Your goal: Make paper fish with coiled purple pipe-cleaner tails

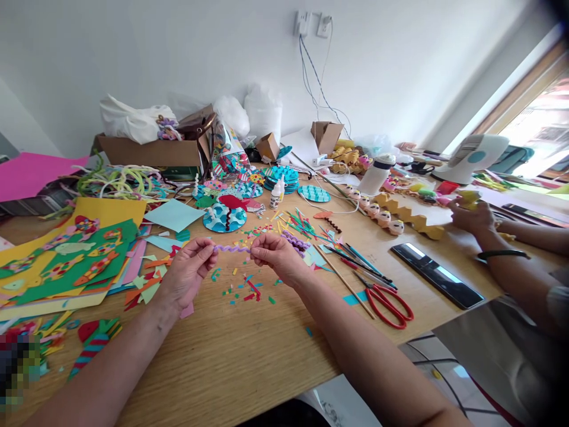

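A wavy purple pipe cleaner [233,249] stretches between my two hands above the table. My left hand [192,270] pinches one end of it between thumb and fingers. At the other end my right hand [276,256] is closed on it in the same way. Just beyond my right hand lie more purple and brown wavy pipe cleaners [297,242], partly hidden by it. Small colored paper scraps [252,287] are strewn on the wood below. Behind my hands rests a blue paper disc [224,218] with white shapes, a brown wavy strip and a red piece on it.
Red-handled scissors [391,308], a wooden stick [347,283] and a dark phone [435,276] lie to the right. Green and yellow paper sheets [120,261] cover the left. A glue bottle [275,196] stands mid-table. At the far right, another person's hands [473,216] hold something yellow.
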{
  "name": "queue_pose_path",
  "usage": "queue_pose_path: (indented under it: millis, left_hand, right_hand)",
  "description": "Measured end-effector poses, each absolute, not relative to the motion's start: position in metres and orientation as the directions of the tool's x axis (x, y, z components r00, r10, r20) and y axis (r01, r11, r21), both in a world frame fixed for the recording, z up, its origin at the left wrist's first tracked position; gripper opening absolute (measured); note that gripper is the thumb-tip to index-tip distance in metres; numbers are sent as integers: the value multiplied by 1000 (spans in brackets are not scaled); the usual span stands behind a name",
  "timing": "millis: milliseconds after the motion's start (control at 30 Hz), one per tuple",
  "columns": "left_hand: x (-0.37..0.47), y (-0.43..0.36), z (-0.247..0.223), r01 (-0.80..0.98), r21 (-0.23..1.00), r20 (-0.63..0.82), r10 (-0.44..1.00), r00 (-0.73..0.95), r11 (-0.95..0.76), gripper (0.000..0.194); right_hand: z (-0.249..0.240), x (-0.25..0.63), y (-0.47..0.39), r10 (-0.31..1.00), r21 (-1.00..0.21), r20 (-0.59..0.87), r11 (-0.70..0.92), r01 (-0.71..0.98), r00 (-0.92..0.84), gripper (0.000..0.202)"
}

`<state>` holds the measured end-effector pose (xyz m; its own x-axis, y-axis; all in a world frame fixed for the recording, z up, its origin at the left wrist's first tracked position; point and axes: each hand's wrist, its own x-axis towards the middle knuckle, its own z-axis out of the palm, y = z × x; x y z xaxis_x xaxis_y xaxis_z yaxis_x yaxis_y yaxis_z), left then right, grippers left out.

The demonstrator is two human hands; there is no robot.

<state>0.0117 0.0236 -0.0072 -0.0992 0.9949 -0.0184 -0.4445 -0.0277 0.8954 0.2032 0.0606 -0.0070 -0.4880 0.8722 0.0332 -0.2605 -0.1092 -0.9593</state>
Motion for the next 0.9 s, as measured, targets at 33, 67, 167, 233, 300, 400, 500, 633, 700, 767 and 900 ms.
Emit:
queue_pose_path:
  millis: [33, 67, 167, 233, 300, 400, 500, 633, 700, 767, 900]
  left_hand:
    - [11, 24, -8, -449, 893, -12, 994, -107, -37, 23]
    - [11, 25, -8, -452, 891, -6, 993, -114, -46, 23]
    - [11, 25, -10, -448, 893, -7, 992, -129, -52, 21]
    - [11, 25, -11, -444, 895, -15, 992, -124, -42, 22]
    - [11, 25, -12, -441, 897, -18, 992, -123, -38, 23]
    - [11, 25, -12, -435, 899, -13, 992, -129, -45, 24]
    - [12, 24, -9, -437, 898, -13, 991, -131, -46, 24]
    - [13, 23, -6, -442, 896, -18, 991, -129, -41, 25]
    - [13, 23, -6, -441, 897, -18, 993, -121, -37, 25]
    - [14, 23, -7, -434, 900, -9, 994, -113, -41, 24]
    - [16, 19, -5, -386, 922, -2, 996, -86, -32, 23]
  right_hand:
    - [-7, 203, 60, 875, -958, 34, -110, -266, -482, 26]
    - [-7, 203, 60, 877, -956, 35, -110, -272, -479, 26]
    - [-8, 203, 60, 872, -954, 42, -110, -279, -487, 26]
    - [-8, 203, 60, 868, -957, 39, -110, -269, -495, 26]
    - [-8, 203, 60, 867, -961, 40, -103, -258, -496, 27]
    - [-5, 203, 58, 856, -969, 46, -86, -230, -515, 28]
    - [-1, 202, 56, 832, -975, 34, -94, -202, -553, 31]
    - [-2, 201, 57, 841, -980, 81, -29, -194, -534, 30]
    - [-5, 201, 60, 855, -986, 118, 41, -161, -505, 25]
    - [-9, 200, 62, 864, -990, 139, 108, -91, -484, 19]
    - [-5, 206, 60, 853, -939, 218, 316, 137, -474, 7]
